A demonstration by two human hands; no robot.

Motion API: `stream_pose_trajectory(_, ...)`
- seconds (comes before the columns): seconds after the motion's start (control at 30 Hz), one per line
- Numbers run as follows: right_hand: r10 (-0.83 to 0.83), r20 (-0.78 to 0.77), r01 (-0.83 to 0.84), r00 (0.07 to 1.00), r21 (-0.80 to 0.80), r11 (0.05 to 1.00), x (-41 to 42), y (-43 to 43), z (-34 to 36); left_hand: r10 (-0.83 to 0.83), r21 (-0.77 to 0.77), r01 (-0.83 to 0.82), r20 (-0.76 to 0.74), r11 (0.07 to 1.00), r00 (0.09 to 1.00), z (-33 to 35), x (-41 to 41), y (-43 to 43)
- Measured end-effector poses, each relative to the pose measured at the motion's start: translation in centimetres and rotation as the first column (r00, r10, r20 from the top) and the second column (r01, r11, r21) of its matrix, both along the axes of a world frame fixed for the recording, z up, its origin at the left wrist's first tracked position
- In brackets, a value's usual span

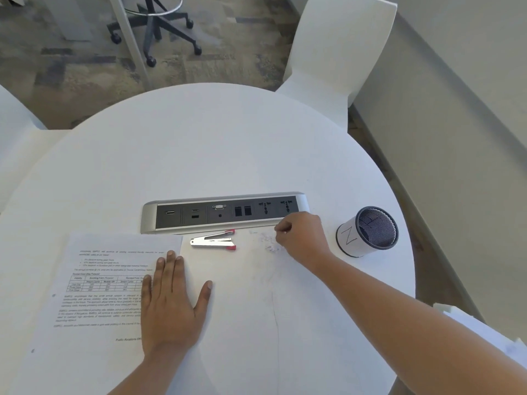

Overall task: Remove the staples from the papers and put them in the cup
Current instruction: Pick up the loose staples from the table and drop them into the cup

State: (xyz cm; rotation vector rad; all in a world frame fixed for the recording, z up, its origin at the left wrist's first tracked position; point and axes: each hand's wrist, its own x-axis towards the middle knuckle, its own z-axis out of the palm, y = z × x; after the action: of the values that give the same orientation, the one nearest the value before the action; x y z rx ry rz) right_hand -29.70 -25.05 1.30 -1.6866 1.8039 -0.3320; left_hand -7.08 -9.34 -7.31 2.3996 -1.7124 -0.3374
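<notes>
A printed paper sheet (94, 292) lies at the near left of the round white table (216, 143). My left hand (174, 306) rests flat on the sheet's right edge, fingers spread. A silver staple remover with red tips (214, 240) lies just beyond the paper. Several small loose staples (269, 243) are scattered to its right. My right hand (302, 238) hovers over them with fingertips pinched together; whether a staple is between them is too small to tell. A black mesh cup with a white paper band (368, 232) stands upright to the right of that hand.
A silver and black socket panel (222, 213) sits in the table just behind the staple remover. White chairs stand at the far right (336, 52) and left (17, 129). A stack of white papers (484, 332) lies at the near right edge.
</notes>
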Motion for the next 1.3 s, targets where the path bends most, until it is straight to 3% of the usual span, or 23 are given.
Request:
stream_pose_trajectory(0.17, -0.277, 0.209, 0.270, 0.938, 0.062, 0.961, -3.6, -0.7, 4.4, -0.003, -0.009, 0.003, -0.006, 1.000, 1.000, 0.1, -0.1, 0.0)
stream_pose_trajectory(0.27, -0.360, 0.290, 0.363, 0.887, 0.047, 0.931, -6.8, -0.8, 7.2, -0.004, -0.010, 0.004, -0.003, 1.000, 1.000, 0.2, -0.1, -0.1)
stream_pose_trajectory(0.43, -0.434, 0.138, 0.445, 0.890, -0.058, 0.894, -11.9, -1.1, 8.8, -0.003, -0.003, 0.003, 0.000, 1.000, 1.000, 0.3, -0.1, 0.0)
stream_pose_trajectory(0.57, -0.358, -0.080, 0.359, 0.930, -0.010, 0.933, -13.5, -1.4, 7.9, -0.005, 0.007, 0.005, 0.009, 1.000, 1.000, 0.2, -0.1, -0.1)
stream_pose_trajectory(0.77, -0.136, -0.253, 0.136, 0.958, -0.016, 0.991, -12.5, -1.3, 6.6, -0.001, 0.004, 0.001, 0.008, 1.000, 1.000, 0.3, -0.3, -0.1)
stream_pose_trajectory(1.1, -0.037, -0.138, 0.038, 0.990, -0.001, 0.999, -10.5, -1.5, 6.0, -0.009, 0.007, 0.008, 0.014, 1.000, 1.000, 0.3, -0.3, -0.1)
stream_pose_trajectory(1.3, 0.033, -0.198, -0.046, 0.980, -0.061, 0.997, -10.0, -1.7, 6.4, -0.005, 0.011, 0.005, 0.010, 1.000, 1.000, 0.2, -0.2, -0.1)
